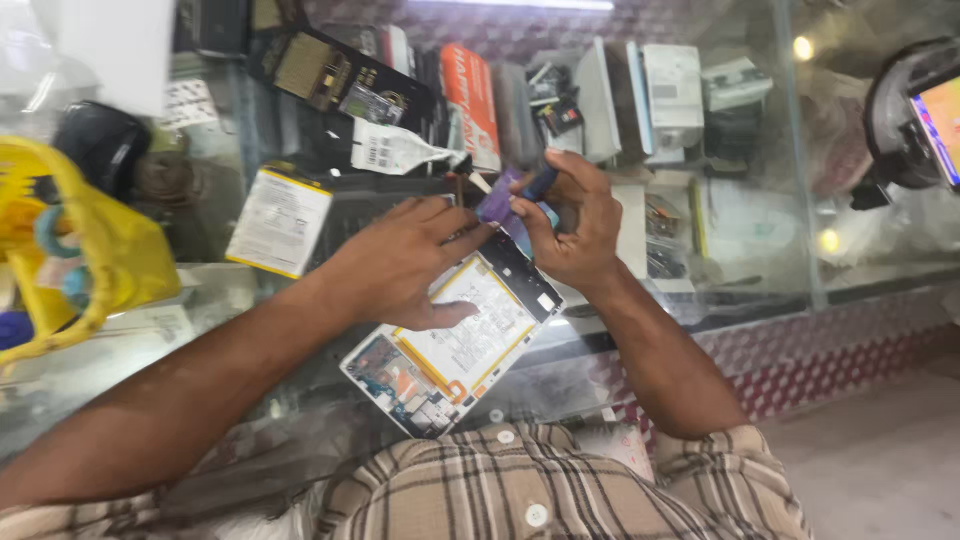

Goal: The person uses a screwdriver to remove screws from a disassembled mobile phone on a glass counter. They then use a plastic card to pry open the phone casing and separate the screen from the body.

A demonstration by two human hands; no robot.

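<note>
An opened tablet (455, 350) lies back-up on the glass counter, its white battery and circuit board exposed. My left hand (400, 265) rests on its upper half, fingers spread, fingertips touching a small purple card-like piece (496, 203). My right hand (572, 220) pinches that purple piece together with a dark blue tool (540, 183) just above the tablet's top edge.
A yellow bag (95, 245) sits at the left. A loose white battery pack (280, 220) lies beside my left forearm. Boxes, phone parts and an orange package (470, 105) fill the glass case (790, 200) below. A dark round device with a bright screen (915, 115) stands at the right.
</note>
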